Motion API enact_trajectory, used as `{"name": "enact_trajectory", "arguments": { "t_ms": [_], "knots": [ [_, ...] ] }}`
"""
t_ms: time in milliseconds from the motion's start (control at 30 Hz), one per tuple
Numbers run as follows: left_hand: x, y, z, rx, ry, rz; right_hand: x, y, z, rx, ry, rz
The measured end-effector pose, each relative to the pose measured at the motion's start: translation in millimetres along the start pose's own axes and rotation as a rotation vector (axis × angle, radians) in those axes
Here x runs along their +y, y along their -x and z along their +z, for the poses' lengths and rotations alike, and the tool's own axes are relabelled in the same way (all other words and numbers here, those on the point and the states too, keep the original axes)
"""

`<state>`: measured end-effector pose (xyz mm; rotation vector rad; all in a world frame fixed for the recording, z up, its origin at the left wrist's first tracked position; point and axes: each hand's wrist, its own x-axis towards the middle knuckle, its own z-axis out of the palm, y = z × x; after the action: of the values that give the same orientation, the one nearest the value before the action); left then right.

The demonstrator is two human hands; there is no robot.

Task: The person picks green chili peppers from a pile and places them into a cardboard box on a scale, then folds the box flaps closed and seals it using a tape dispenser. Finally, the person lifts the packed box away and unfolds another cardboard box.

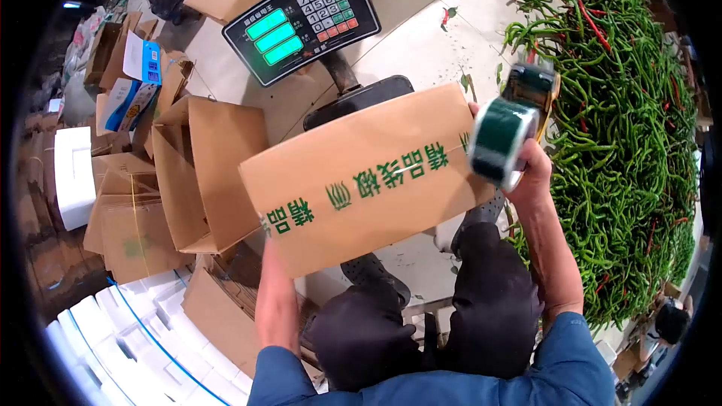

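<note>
A closed cardboard box (368, 180) with green printed characters lies slantwise in front of me, above my knees. My right hand (529, 169) grips a tape dispenser (531, 84) at the box's right end. Its wide roll of dark green tape (499, 140) overlaps the box's edge in the view. On the other side, my left forearm (277, 304) runs up to the box's lower left corner. The left hand itself is out of sight behind the box, so its fingers do not show.
Beyond the box stands a scale with a lit green display (274, 36). A large heap of green chillies (624, 150), with some red ones, covers the right side. At left are an open carton (218, 173), flattened cardboard (135, 225) and white foam boxes (143, 323).
</note>
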<state>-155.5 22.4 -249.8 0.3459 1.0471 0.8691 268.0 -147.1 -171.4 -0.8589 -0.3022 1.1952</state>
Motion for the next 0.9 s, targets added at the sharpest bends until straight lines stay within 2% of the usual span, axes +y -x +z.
{"name": "enact_trajectory", "arguments": {
  "t_ms": [100, 167, 200, 267, 300, 333, 400, 467, 567, 667, 700, 900],
  "knots": [
    [70, 31, 28, 0.209, -0.352, 0.262, 7, -14, -26, 0.159, 0.065, 0.186],
    [115, 70, 71, 0.084, -0.738, 0.421, 24, -34, -22, 0.159, -0.061, 0.204],
    [127, 91, 92, -0.117, -0.909, 0.450, 36, -46, -30, 0.126, -0.131, 0.206],
    [101, 97, 141, -0.187, -1.212, 0.683, 39, -54, -33, 0.177, -0.006, 0.135],
    [101, 89, 141, -0.198, -1.668, 0.828, 45, -58, -62, 0.209, 0.063, 0.142],
    [88, 89, 158, -0.118, -1.654, 0.821, 50, -57, -91, 0.247, 0.130, 0.149],
    [87, 78, 158, -0.120, -1.455, 0.773, 33, -35, -91, 0.317, 0.183, 0.243],
    [87, 70, 151, -0.080, -1.392, 0.769, 43, -24, -111, 0.223, 0.318, 0.323],
    [88, 68, 161, -0.126, -1.134, 0.600, 36, -22, -85, 0.079, 0.442, 0.399],
    [92, 56, 159, -0.102, -1.111, 0.564, 44, -50, -72, -0.118, 0.486, 0.354],
    [92, 57, 160, -0.045, -1.152, 0.573, 47, -62, -72, -0.150, 0.504, 0.374],
    [94, 51, 147, -0.063, -1.101, 0.583, 57, -113, -73, -0.314, 0.571, 0.368]
  ]
}}
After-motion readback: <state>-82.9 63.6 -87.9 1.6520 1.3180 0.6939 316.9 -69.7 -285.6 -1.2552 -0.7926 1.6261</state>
